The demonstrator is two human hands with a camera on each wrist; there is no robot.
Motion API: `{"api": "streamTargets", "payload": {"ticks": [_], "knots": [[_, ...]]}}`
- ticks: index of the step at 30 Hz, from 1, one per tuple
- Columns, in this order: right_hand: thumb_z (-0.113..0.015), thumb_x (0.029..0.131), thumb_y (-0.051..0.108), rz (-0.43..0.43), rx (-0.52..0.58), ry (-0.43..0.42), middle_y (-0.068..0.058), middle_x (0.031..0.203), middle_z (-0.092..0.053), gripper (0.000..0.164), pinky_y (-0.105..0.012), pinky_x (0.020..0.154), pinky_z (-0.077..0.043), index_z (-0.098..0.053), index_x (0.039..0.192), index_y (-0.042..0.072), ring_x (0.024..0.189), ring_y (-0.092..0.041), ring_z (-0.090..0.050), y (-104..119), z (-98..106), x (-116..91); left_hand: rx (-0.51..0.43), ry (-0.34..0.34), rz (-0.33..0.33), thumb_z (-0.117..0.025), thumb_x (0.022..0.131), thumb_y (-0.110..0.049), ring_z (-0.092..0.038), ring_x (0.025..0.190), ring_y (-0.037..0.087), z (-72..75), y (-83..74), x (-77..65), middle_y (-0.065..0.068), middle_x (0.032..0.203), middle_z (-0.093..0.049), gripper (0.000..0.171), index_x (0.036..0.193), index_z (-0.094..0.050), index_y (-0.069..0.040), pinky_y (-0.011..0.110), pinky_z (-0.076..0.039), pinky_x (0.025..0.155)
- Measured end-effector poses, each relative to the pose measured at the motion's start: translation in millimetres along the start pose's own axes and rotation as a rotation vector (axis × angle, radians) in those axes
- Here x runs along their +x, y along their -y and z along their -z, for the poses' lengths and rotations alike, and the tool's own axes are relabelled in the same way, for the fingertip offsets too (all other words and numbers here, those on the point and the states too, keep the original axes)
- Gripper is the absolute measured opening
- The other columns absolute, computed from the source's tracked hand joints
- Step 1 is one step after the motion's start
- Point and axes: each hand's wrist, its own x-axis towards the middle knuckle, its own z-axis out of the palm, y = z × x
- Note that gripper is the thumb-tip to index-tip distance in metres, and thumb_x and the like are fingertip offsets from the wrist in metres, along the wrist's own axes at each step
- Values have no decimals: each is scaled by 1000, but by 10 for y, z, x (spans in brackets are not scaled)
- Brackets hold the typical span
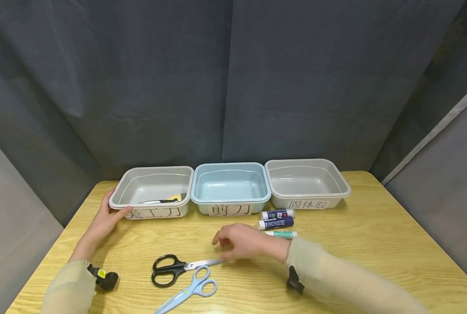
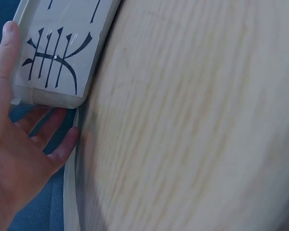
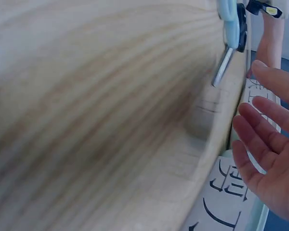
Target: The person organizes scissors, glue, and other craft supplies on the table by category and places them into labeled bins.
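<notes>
My left hand (image 1: 104, 220) grips the front left corner of the left grey bin (image 1: 125, 185), thumb at its front and fingers along its side. In the left wrist view the thumb (image 2: 6, 53) lies along the bin's edge. Inside the bin lie utility knives (image 1: 166, 200), one with yellow on it. Over the table, my right hand (image 1: 243, 240) holds nothing, its fingers loosely bent and apart in the right wrist view. Nearest to it is the blade tip of the black-handled scissors (image 1: 174, 268). Light blue scissors (image 1: 196, 288) lie just in front of those.
A blue bin (image 1: 231, 207) stands in the middle, a second grey bin (image 1: 308, 198) on the right, all with paper labels. Several glue sticks (image 1: 276, 223) lie before the right bin, one partly behind my right wrist. A dark curtain (image 1: 225, 87) hangs behind the table.
</notes>
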Motion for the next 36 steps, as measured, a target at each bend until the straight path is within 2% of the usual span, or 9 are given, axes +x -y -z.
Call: {"api": "streamTargets", "payload": {"ticks": [11, 24, 28, 36], "knots": [[-74, 70, 44, 33, -89, 121, 9, 80, -53, 40, -12, 62, -36, -65, 99, 19, 67, 2, -42, 31, -108, -40, -5, -2, 3, -60, 88, -32, -23, 127, 42, 5, 6, 6, 27, 145, -15, 91, 146, 6, -9, 60, -19, 101], [-74, 73, 33, 28, -113, 101, 11, 77, -49, 25, -12, 60, -35, -63, 91, 21, 66, 1, -41, 64, -189, 16, -11, 11, 15, -60, 87, -33, -19, 130, 43, 3, -5, 6, 27, 146, -14, 92, 146, 7, -14, 61, -16, 102], [-73, 74, 31, 29, -107, 92, 12, 79, -50, 24, -11, 62, -36, -65, 94, 22, 67, 2, -42, 66, -194, 32, -9, 9, 18, -60, 87, -34, -18, 131, 44, 7, -6, 8, 26, 147, -12, 92, 146, 7, -13, 62, -15, 102], [-70, 77, 21, 77, -94, 37, 11, 78, -55, 14, -9, 64, -37, -68, 91, 21, 68, 3, -46, 43, -235, 76, -7, 13, 27, -60, 87, -35, -16, 131, 44, 11, 2, 7, 26, 147, -10, 92, 146, 6, -13, 62, -14, 102]]}}
